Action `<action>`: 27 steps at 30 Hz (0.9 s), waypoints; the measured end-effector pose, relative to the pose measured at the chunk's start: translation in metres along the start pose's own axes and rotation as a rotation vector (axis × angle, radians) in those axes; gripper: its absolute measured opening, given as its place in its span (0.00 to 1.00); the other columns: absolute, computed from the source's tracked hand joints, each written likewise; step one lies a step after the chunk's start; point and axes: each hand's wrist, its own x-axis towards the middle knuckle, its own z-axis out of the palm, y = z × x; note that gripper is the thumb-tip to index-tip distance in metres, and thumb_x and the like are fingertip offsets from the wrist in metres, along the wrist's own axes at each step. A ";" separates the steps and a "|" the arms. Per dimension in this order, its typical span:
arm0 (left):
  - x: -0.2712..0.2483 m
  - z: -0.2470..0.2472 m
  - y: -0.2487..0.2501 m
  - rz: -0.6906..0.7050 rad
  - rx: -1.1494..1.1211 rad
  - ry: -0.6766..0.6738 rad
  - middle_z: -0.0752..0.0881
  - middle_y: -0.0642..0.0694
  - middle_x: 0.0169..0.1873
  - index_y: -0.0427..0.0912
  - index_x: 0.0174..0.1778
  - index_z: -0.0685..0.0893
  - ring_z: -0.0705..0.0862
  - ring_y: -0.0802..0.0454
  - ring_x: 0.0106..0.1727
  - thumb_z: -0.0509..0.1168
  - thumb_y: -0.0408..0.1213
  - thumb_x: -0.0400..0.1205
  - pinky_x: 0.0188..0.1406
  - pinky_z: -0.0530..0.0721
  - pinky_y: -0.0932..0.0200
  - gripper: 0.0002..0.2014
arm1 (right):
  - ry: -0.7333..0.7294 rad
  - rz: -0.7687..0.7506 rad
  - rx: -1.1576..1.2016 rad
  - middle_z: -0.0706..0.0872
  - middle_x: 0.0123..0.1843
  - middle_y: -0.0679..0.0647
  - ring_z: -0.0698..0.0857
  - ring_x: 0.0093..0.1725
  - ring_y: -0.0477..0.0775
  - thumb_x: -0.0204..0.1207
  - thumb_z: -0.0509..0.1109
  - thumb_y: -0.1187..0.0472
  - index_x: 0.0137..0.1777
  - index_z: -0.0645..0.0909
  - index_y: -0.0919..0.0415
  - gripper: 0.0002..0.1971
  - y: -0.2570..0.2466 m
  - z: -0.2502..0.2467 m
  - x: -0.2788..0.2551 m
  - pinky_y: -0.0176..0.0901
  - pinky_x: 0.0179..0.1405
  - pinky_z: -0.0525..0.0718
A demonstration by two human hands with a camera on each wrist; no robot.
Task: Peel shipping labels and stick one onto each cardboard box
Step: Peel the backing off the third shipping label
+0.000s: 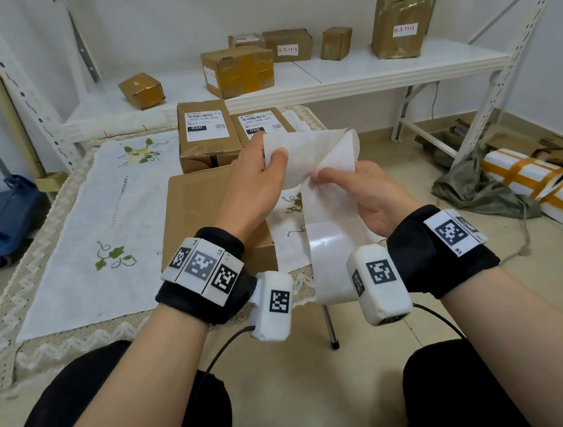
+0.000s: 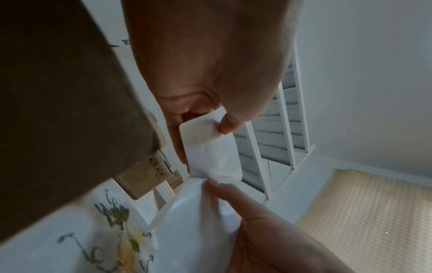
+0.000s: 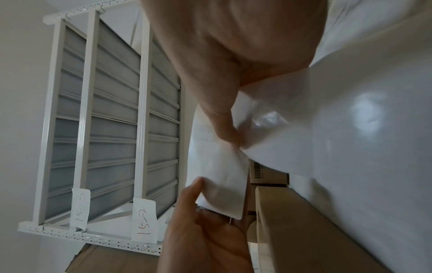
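Both hands are up close together: right hand (image 1: 363,198) pinches the glossy backing strip (image 1: 332,242), left hand (image 1: 253,185) pinches the half-peeled shipping label (image 1: 293,158). Under them sits a plain cardboard box (image 1: 196,201); past them, two labelled boxes (image 1: 205,134).

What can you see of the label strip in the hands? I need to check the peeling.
The label strip is a long white band, glossy on its lower part, hanging from the hands above the table's edge. Its top curls over, where a white label is half peeled off. The left hand pinches the label; the right hand pinches the strip.
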 end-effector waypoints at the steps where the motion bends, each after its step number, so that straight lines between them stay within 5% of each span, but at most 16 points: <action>1: 0.000 0.000 0.000 -0.002 -0.005 0.003 0.85 0.50 0.67 0.43 0.70 0.80 0.83 0.52 0.67 0.57 0.35 0.90 0.70 0.83 0.44 0.14 | 0.002 -0.001 0.017 0.95 0.51 0.59 0.93 0.44 0.55 0.79 0.77 0.66 0.57 0.89 0.68 0.09 0.001 0.000 0.001 0.47 0.45 0.93; 9: 0.000 -0.001 0.001 0.003 -0.007 0.011 0.84 0.51 0.68 0.42 0.71 0.78 0.82 0.54 0.67 0.56 0.35 0.91 0.67 0.85 0.53 0.14 | 0.002 -0.004 0.002 0.94 0.52 0.60 0.93 0.42 0.54 0.80 0.76 0.68 0.57 0.88 0.67 0.08 0.000 -0.001 0.001 0.44 0.42 0.94; 15: 0.002 -0.001 -0.002 -0.009 -0.057 0.011 0.84 0.49 0.70 0.42 0.72 0.77 0.83 0.51 0.69 0.56 0.37 0.90 0.69 0.85 0.45 0.15 | -0.015 0.006 -0.004 0.94 0.55 0.62 0.93 0.48 0.59 0.81 0.74 0.70 0.62 0.88 0.69 0.11 0.001 -0.002 0.002 0.50 0.50 0.93; 20: 0.001 -0.001 0.000 -0.061 -0.127 0.023 0.84 0.48 0.70 0.45 0.72 0.77 0.83 0.48 0.70 0.57 0.46 0.82 0.69 0.85 0.41 0.22 | -0.008 0.021 0.004 0.94 0.52 0.61 0.92 0.45 0.57 0.80 0.74 0.70 0.62 0.89 0.68 0.11 -0.001 -0.003 0.003 0.45 0.43 0.92; 25: 0.000 -0.001 0.004 -0.060 -0.164 0.013 0.86 0.48 0.68 0.44 0.70 0.79 0.85 0.48 0.67 0.59 0.45 0.83 0.67 0.87 0.40 0.20 | 0.008 0.035 0.014 0.93 0.56 0.64 0.92 0.51 0.60 0.79 0.75 0.69 0.59 0.89 0.68 0.10 -0.001 -0.003 0.005 0.54 0.55 0.91; 27: -0.001 0.000 0.007 -0.027 -0.123 -0.024 0.89 0.43 0.63 0.39 0.68 0.82 0.88 0.47 0.62 0.62 0.42 0.86 0.64 0.87 0.38 0.17 | -0.006 0.021 0.027 0.94 0.52 0.62 0.92 0.47 0.57 0.79 0.75 0.68 0.58 0.89 0.68 0.09 0.000 -0.003 0.005 0.50 0.50 0.93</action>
